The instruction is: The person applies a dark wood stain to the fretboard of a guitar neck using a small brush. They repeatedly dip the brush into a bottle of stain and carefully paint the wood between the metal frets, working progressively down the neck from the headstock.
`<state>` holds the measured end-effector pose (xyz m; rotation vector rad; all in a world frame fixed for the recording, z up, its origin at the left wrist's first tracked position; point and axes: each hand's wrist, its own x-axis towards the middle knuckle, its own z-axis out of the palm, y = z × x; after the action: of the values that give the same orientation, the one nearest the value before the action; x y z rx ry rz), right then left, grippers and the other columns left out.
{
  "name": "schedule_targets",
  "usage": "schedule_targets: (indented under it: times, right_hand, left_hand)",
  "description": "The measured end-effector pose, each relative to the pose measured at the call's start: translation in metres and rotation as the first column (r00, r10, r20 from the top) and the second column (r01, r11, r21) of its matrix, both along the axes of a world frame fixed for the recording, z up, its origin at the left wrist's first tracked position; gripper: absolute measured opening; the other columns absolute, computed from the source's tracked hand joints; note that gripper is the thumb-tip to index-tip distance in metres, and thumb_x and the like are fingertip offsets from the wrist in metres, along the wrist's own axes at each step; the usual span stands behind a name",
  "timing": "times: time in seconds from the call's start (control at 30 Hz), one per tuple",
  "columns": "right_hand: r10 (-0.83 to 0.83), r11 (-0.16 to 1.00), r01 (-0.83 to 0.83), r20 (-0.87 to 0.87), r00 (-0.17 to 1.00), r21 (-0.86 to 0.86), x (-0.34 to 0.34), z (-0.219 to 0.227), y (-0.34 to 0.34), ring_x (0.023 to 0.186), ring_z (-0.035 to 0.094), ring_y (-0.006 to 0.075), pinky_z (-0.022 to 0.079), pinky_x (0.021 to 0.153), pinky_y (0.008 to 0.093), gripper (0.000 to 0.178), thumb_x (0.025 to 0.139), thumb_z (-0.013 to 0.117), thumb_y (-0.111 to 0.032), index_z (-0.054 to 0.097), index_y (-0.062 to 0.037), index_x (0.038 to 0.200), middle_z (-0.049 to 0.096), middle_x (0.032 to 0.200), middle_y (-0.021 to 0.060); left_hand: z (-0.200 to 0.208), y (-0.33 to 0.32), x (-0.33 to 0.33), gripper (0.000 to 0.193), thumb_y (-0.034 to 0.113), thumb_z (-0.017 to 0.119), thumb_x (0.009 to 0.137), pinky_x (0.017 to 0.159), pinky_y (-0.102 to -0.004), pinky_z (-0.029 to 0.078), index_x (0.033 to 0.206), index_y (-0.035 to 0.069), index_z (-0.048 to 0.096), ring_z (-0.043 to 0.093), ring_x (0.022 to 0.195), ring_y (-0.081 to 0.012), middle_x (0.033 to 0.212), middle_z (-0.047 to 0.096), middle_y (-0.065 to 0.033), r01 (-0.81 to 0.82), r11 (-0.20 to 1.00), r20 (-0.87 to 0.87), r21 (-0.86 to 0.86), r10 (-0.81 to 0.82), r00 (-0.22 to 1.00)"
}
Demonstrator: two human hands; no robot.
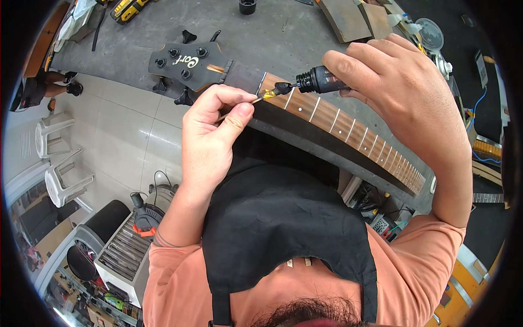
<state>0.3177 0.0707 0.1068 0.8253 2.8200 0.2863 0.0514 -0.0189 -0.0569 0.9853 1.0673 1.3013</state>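
Note:
My left hand (212,122) pinches a thin wooden stick (257,100) between thumb and forefinger. My right hand (389,79) is closed round a small black bottle (321,80), tipped sideways with its dark nozzle (283,88) pointing at the stick. Something yellow (269,94) shows where nozzle and stick meet; whether they touch I cannot tell. Both hands are over a guitar neck, close to the headstock end of its brown fingerboard (339,122). Its black headstock (188,61) carries several tuning pegs and lies to the far left.
The neck lies along a grey workbench (120,57). At the back stand a yellow-black power tool (128,10), a black cup (247,6) and wooden blocks (343,20). White stools (64,177) and a ribbed grey-white machine (122,253) are on the left; a person's leg (52,90) shows beyond the bench.

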Motion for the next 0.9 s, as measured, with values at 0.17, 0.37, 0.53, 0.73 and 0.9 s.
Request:
schedule_targets:
  times: [0.17, 0.37, 0.53, 0.73, 0.9]
  right_hand:
    - [-0.009, 1.0, 0.009, -0.008, 1.0, -0.005, -0.0007, 0.0, -0.0013, 0.113, 0.074, 0.0296, 0.057, 0.1, 0.0441, 0.046, 0.095, 0.081, -0.017, 0.066, -0.0125, 0.139, 0.076, 0.121, 0.0073]
    - [-0.008, 1.0, 0.008, 0.013, 1.0, -0.003, -0.0004, 0.0005, -0.0002, 0.114, 0.074, 0.0295, 0.057, 0.1, 0.0435, 0.045, 0.095, 0.081, -0.017, 0.067, -0.0123, 0.138, 0.076, 0.121, 0.0077]
    - [-0.007, 1.0, 0.007, 0.017, 1.0, 0.027, 0.0, -0.0004, -0.0016, 0.114, 0.074, 0.0294, 0.058, 0.099, 0.0434, 0.042, 0.097, 0.079, -0.017, 0.068, -0.0122, 0.137, 0.077, 0.121, 0.0075]
    - [-0.003, 1.0, 0.003, 0.014, 1.0, 0.029, -0.0002, -0.0003, -0.0013, 0.114, 0.075, 0.0294, 0.059, 0.099, 0.0432, 0.041, 0.097, 0.079, -0.018, 0.068, -0.0123, 0.137, 0.077, 0.122, 0.0074]
    - [0.01, 0.999, -0.01, 0.007, 1.0, 0.048, 0.0003, -0.0013, -0.0019, 0.113, 0.075, 0.0293, 0.059, 0.099, 0.0433, 0.041, 0.097, 0.079, -0.017, 0.068, -0.0124, 0.137, 0.078, 0.121, 0.0075]
  left_hand:
    - [0.0001, -0.0004, 0.0003, 0.009, 0.0, 0.077, 0.108, 0.087, -0.0245, 0.051, 0.117, 0.001, 0.079, 0.063, 0.095, -0.0057, 0.108, 0.075, 0.0016, -0.001, 1.0, -0.004, -0.009, 0.001, 1.0]
    - [-0.0003, 0.0004, 0.0, 0.009, 0.0, 0.077, 0.108, 0.088, -0.0245, 0.051, 0.117, 0.0, 0.079, 0.063, 0.095, -0.0058, 0.108, 0.075, 0.0016, 0.0, 1.0, -0.018, 0.0, 0.0, 1.0]
    - [0.0018, -0.0001, 0.0012, 0.009, 0.0, 0.078, 0.108, 0.088, -0.025, 0.052, 0.117, 0.0, 0.079, 0.064, 0.096, -0.0065, 0.107, 0.075, 0.0009, -0.007, 1.0, -0.025, -0.017, 0.007, 1.0]
    - [0.0007, 0.0002, 0.001, 0.009, 0.0, 0.078, 0.108, 0.089, -0.0255, 0.052, 0.117, 0.0, 0.079, 0.065, 0.096, -0.0069, 0.109, 0.075, 0.0002, -0.006, 1.0, -0.025, -0.014, 0.005, 1.0]
    - [0.0, 0.0, 0.0015, 0.009, 0.0, 0.078, 0.108, 0.089, -0.0253, 0.052, 0.117, 0.0, 0.079, 0.065, 0.096, -0.0069, 0.109, 0.075, -0.0001, -0.004, 1.0, -0.009, -0.008, 0.004, 1.0]
